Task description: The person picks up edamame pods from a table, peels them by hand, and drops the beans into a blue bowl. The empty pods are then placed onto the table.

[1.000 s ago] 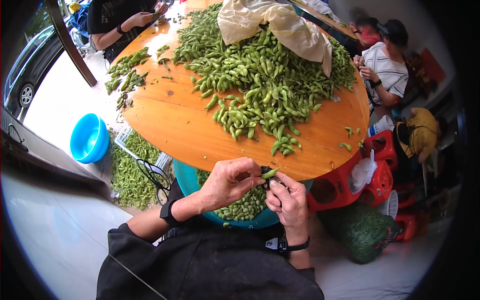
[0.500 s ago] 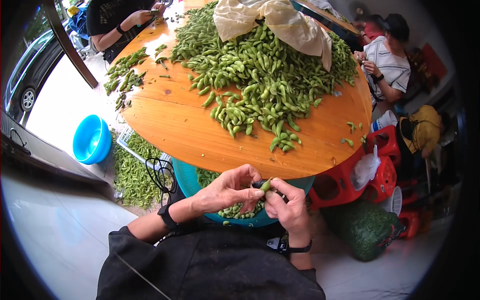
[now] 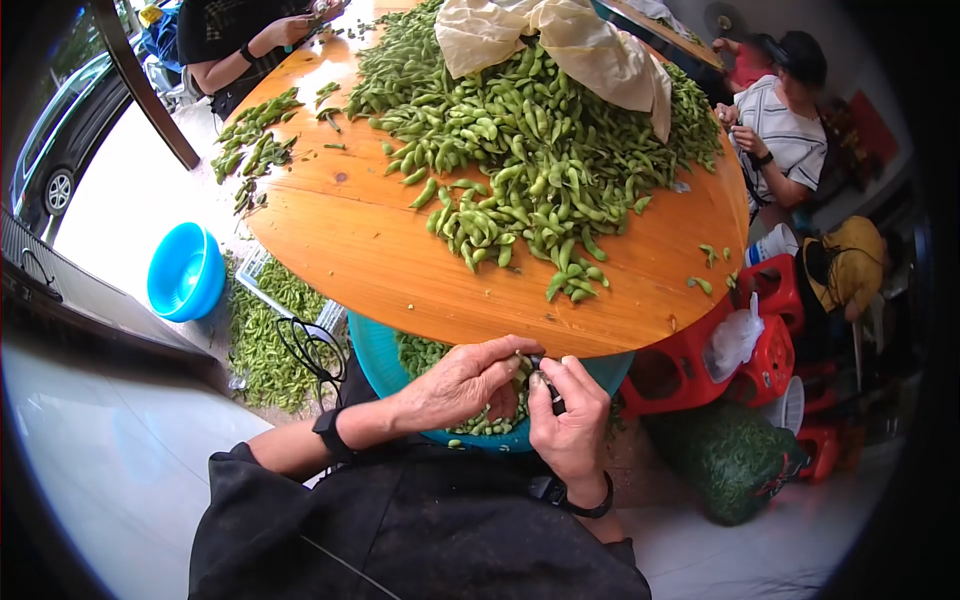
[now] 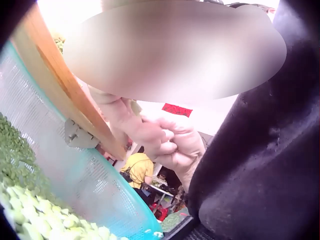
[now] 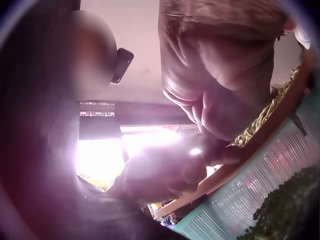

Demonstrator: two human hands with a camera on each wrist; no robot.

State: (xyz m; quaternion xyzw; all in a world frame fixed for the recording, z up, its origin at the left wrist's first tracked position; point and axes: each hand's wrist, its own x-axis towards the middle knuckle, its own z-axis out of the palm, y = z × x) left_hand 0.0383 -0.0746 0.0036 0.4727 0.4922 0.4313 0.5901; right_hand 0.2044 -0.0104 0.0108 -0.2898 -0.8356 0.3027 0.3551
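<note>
The round table point(image 3: 400, 270) and its pod heap point(image 3: 540, 150) fill 12 o'clock, with the teal basket point(image 3: 372, 360) under its 6 o'clock edge. Both hands have sunk over the basket: the left hand point(image 3: 460, 385), at 9 o'clock, pinches the pod, now hidden between fingertips; the right hand point(image 3: 570, 420) grips a small dark tool point(image 3: 541, 364), likely mid-trim

Left hand point(image 3: 465, 383) and right hand point(image 3: 572, 418) lower now, over the teal basket point(image 3: 368, 352); green pod no longer upright.
</note>
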